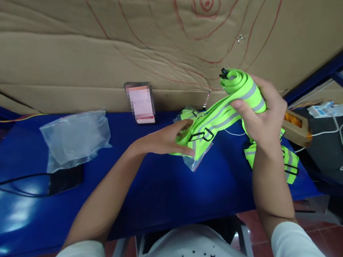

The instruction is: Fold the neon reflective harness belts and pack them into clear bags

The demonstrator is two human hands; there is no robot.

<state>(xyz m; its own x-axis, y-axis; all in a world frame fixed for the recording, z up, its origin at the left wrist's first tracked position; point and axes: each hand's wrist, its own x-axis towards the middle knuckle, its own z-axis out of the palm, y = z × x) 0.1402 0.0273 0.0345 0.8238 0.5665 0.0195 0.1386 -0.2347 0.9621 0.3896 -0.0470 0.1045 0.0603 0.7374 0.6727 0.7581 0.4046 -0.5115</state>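
A neon yellow-green reflective strap [220, 115] with grey stripes and black buckles stretches between my hands above the table. My right hand [266, 111] grips its rolled-up end, thumb on the near side. At the strap's other, folded end, my left hand [168, 139] has its thumb and fingers around the layers, next to a black slider buckle [204, 135]. Beneath this end, a clear plastic bag [192, 162] shows partly. Another reflective strap [290, 165] lies on the table by my right forearm, partly hidden by it.
On the blue table [168, 193], a stack of clear bags [77, 137] lies left, near a dark flat object [66, 179] and black cable. A phone [141, 103] leans against the cardboard wall [69, 62]. At right are a cardboard box [297, 130] and white power strip [331, 109].
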